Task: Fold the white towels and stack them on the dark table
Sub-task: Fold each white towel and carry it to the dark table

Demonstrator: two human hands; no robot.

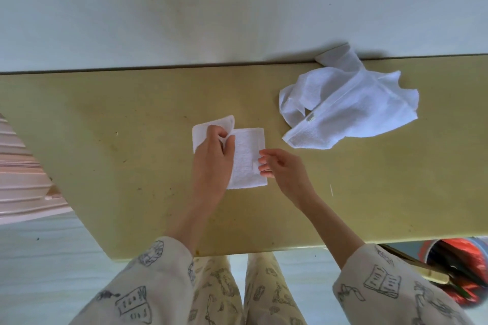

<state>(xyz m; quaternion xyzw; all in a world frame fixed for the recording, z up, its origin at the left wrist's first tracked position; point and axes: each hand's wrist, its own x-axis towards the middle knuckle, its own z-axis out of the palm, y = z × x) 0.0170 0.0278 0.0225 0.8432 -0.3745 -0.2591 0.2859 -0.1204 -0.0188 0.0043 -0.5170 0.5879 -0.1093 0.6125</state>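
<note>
The table (111, 145) fills the middle band of the frame, its far edge running along a pale wall across the upper third and its near edge crossing the lower third, cut off diagonally at the lower left. Bare tabletop lies open to the left of the hands and along the near edge. A folded towel (248, 158) lies flat at the centre of the frame, well in from every edge; its long axis runs from the far side toward the near side, and a flap at its upper left corner is lifted and curled over. A crumpled towel (351, 103) sits in the upper right, apart from the folded one, one corner poking just past the far edge against the wall. The left hand (214, 155) reaches in from the lower centre, forearm angled up the frame, lying over the left part of the folded towel with fingers and thumb pinching the raised flap. The right hand (282, 169) comes in from the lower right, fingers loosely curled and slightly spread at the towel's right edge, fingertips touching or just above it; I cannot tell which, and it grips nothing. Patterned sleeves (390, 287) cover both forearms at the bottom. A red bag (464, 272) shows below the table at the lower right, and a pink ribbed object (21, 174) at the left edge.
</note>
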